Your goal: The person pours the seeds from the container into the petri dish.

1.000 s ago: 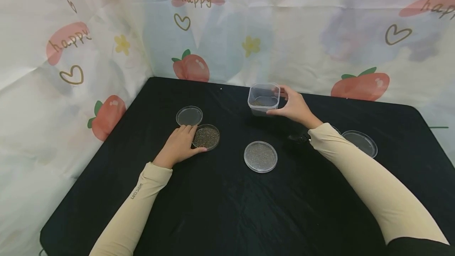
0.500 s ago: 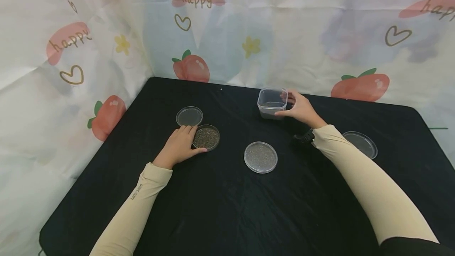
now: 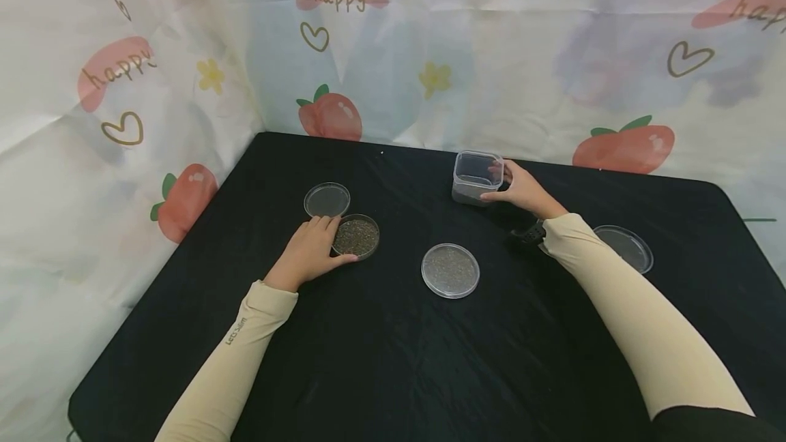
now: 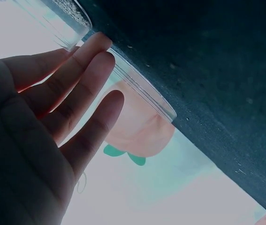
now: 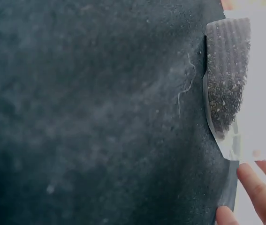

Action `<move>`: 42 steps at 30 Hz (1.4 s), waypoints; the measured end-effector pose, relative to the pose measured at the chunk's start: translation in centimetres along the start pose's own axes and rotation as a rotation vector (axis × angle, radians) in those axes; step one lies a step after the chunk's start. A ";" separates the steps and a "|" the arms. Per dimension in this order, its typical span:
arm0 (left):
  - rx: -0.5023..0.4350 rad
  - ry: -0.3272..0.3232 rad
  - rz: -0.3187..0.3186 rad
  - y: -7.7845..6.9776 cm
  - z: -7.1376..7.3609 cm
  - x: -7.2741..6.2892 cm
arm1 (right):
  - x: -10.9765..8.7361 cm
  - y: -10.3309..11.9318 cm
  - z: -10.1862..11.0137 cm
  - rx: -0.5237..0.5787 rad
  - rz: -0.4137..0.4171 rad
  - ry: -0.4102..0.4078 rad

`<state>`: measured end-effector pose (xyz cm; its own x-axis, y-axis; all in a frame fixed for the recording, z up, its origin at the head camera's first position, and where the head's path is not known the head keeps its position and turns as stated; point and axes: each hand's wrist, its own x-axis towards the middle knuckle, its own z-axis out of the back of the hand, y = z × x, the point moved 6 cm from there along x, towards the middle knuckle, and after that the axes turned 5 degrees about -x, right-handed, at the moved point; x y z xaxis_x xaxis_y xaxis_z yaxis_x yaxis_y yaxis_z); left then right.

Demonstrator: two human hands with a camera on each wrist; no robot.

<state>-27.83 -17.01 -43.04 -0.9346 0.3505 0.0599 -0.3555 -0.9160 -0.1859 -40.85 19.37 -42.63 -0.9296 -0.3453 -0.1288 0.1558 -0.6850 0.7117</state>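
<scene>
My left hand (image 3: 314,251) holds the side of a shallow clear petri dish (image 3: 361,239) of brown seed-like grains, its thumb at the near rim and its fingers at the far side. In the left wrist view, one finger meets the dish wall (image 4: 79,35) while the others lie fairly straight beside it. Toward the back of the table, my right hand (image 3: 525,191) grips a clear square plastic tub (image 3: 474,191) from its right side. Dark grains (image 5: 226,70) lie in the tub's bottom, seen through its wall in the right wrist view. Some right fingertips show behind the tub.
A clear round lid (image 3: 327,200) lies just behind the left dish. Another round dish (image 3: 450,270), pale with grains, sits mid-table. Partly under the right forearm is a second clear disc (image 3: 625,248). A patterned curtain (image 3: 522,87) borders the black-covered table (image 3: 381,374).
The right hand has moved the tub to the right, and the tub now sits slightly nearer. The left hand and its dish have stayed in place.
</scene>
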 end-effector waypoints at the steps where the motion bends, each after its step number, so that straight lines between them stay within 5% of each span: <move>1: -0.002 0.000 0.002 0.0 0.0 0.0 | 0.0 0.0 0.0 -0.003 -0.004 0.011; 6: -0.010 -0.002 0.006 0.1 0.0 -0.1 | -0.2 0.5 0.1 -0.029 -0.013 0.019; 12: 0.000 -0.008 -0.002 0.3 0.0 -0.1 | -1.6 3.8 1.2 -0.058 -0.011 -0.137; 19: -0.012 -0.014 0.000 0.6 0.1 -0.1 | -2.5 10.7 1.3 -0.106 0.176 -0.289; 30: -0.011 0.013 0.025 1.0 0.2 -0.1 | -0.1 19.9 -7.1 -0.372 0.457 -0.030; 36: -0.020 0.023 0.029 1.1 -0.1 0.2 | 1.4 20.7 -12.1 -0.510 0.541 0.152; 42: -0.041 0.024 0.016 0.9 -0.1 0.3 | 2.0 20.3 -14.8 -0.592 0.579 0.287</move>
<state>-28.41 -17.74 -43.34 -0.9394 0.3411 0.0335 -0.3395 -0.9128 -0.2269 -34.64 -4.71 -38.65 -0.5434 -0.8353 -0.0834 0.7990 -0.5451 0.2538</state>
